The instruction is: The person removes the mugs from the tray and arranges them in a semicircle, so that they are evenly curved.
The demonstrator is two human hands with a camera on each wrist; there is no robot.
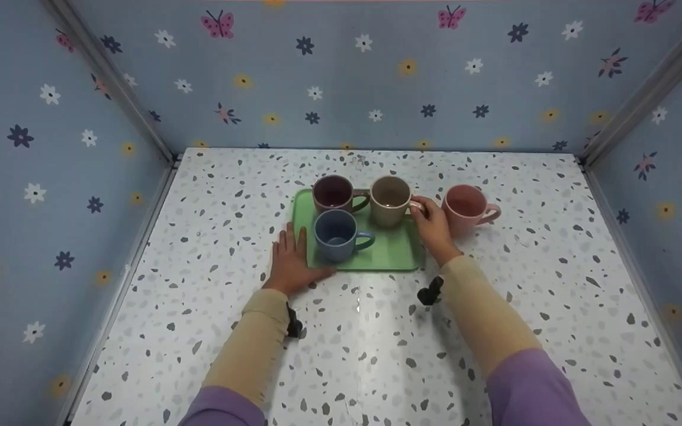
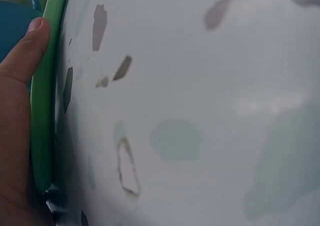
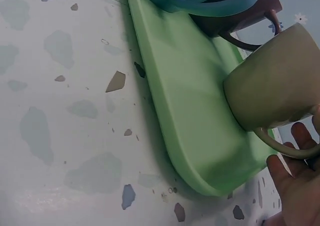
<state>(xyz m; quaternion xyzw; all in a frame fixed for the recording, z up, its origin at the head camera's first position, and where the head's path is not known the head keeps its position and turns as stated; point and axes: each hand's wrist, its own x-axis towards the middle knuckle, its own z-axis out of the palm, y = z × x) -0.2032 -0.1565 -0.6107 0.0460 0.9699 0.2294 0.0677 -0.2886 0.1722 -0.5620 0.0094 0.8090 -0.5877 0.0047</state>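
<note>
My right hand (image 1: 436,229) holds the handle of a beige mug (image 1: 389,208), which stands upright at the back right of a green tray (image 1: 397,251). In the right wrist view the fingers (image 3: 304,136) are at the mug's handle (image 3: 272,145). A dark maroon mug (image 1: 328,198) sits on the tray's back left, with a blue mug (image 1: 335,241) in front of it. At the tray's front left corner rests my left hand (image 1: 292,265), fingers straight along the left side. Its thumb (image 2: 27,48) lies along the front rim.
A pink mug (image 1: 461,218) stands on the speckled table (image 1: 370,355) just right of the tray, close beside my right hand. Flower-patterned walls (image 1: 353,77) enclose the table at the back and both sides.
</note>
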